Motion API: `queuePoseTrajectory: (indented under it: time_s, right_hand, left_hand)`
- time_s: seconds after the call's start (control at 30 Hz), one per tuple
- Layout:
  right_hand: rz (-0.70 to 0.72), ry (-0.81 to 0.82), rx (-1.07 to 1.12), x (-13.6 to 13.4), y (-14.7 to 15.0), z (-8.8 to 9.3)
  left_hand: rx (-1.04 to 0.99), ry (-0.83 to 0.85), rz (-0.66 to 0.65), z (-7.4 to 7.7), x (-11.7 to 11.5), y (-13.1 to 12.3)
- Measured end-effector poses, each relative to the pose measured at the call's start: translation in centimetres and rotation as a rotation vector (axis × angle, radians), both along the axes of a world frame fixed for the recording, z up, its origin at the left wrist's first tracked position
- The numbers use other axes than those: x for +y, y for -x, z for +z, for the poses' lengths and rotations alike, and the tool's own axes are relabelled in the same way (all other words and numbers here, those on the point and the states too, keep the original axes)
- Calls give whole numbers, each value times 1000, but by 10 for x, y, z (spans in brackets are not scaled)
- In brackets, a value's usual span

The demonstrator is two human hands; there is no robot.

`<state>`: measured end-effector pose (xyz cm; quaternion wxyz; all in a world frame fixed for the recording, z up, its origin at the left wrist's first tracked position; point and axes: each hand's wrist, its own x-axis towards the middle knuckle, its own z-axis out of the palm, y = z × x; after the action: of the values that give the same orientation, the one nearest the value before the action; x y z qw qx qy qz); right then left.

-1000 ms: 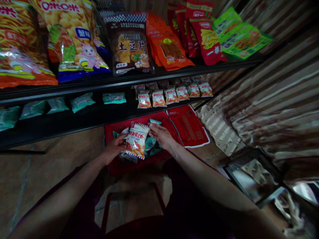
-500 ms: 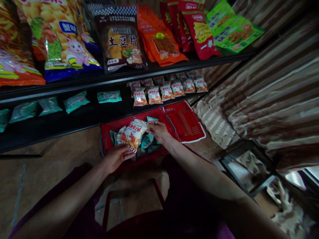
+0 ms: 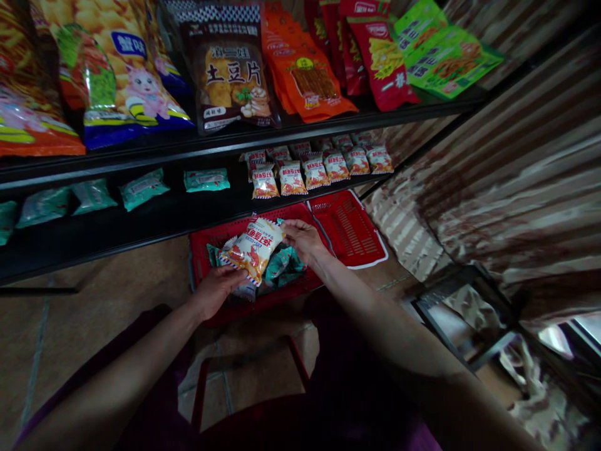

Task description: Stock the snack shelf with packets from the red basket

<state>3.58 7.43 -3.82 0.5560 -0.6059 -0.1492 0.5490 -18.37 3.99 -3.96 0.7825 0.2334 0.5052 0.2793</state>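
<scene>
A small white and orange snack packet [image 3: 256, 247] with red lettering is held up between my two hands, over a red plastic basket [image 3: 201, 241]. My left hand [image 3: 220, 287] pinches its lower left edge. My right hand [image 3: 303, 240] grips the upper right corner between thumb and fingers. Beneath it in the basket lie several green packets [image 3: 282, 264] and at least one more white one, partly hidden. On the low black shelf [image 3: 159, 222] behind the basket, matching white and orange packets [image 3: 292, 178] stand in two rows at the right.
Green packets [image 3: 143, 186] lie spaced along the low shelf's left part. Larger snack bags [image 3: 230, 75] fill the upper shelf. A second red basket [image 3: 347, 228] touches the first on the right. Striped curtain [image 3: 469, 175] and a dark metal frame [image 3: 464, 313] are at the right.
The held packet has turned slightly and shifted a little to the right in my hands. My right hand has moved slightly right; both hands keep hold of the packet.
</scene>
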Motion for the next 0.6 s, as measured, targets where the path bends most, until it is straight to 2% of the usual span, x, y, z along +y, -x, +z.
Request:
queuePoseTrajectory:
  time_s: [0.07, 0.2, 0.33, 0.4, 0.6]
  right_hand:
    - [25, -10, 9, 1, -2, -1]
    - [59, 10, 123, 2, -3, 0]
    - [95, 48, 278, 1, -2, 4]
    - [98, 42, 288, 1, -2, 5]
    - [95, 22, 279, 0, -5, 5]
  left_hand:
    - [62, -64, -58, 0, -2, 0]
    - [117, -130, -71, 3, -3, 0]
    - [354, -266, -141, 11, 2, 1]
    - [419, -269, -151, 14, 4, 1]
    - [249, -184, -130, 10, 2, -2]
